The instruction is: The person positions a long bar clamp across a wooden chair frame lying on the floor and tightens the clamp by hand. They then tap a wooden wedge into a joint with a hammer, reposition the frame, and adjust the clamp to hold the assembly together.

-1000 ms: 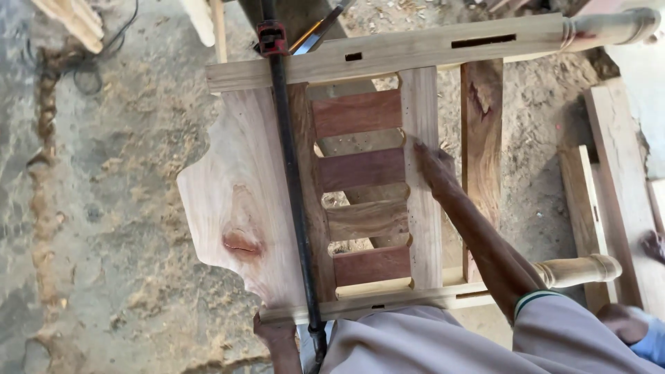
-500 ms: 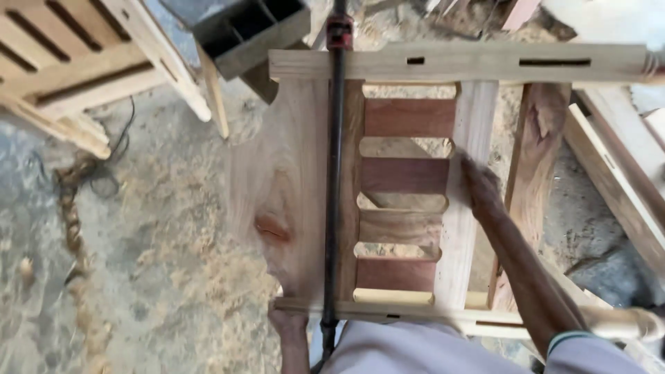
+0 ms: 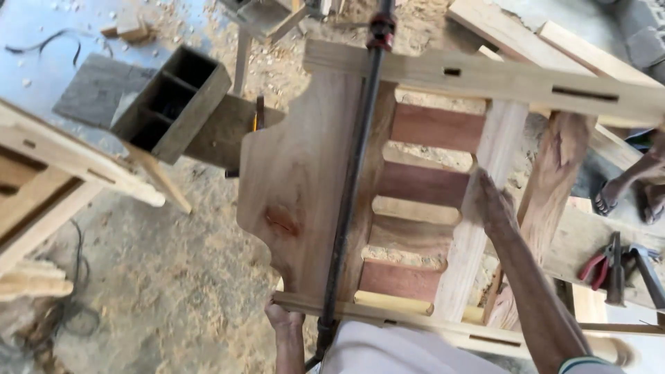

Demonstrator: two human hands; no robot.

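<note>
- Across the head view, a wooden frame (image 3: pixel 388 208) of rails, slats and a broad shaped panel (image 3: pixel 298 180) is seen from above, squeezed lengthwise by a long bar clamp (image 3: pixel 350 187).
- At the frame's near rail (image 3: pixel 388 315), just left of the clamp, the left hand (image 3: pixel 282 320) is closed around the rail's edge.
- Right of the clamp, the right hand (image 3: pixel 488 204) is laid flat and open against the pale upright (image 3: pixel 478 208), fingers spread, nothing gripped.
- Beyond the frame's right side, red-handled pliers (image 3: pixel 603 263) lie on a plank.
- Left of the frame, a dark divided box (image 3: pixel 170 104) rests over sawdust.
- The step in hand is judged to be seating and checking joints under clamp pressure; a next move would call for steady bracing and even pressure.
</note>
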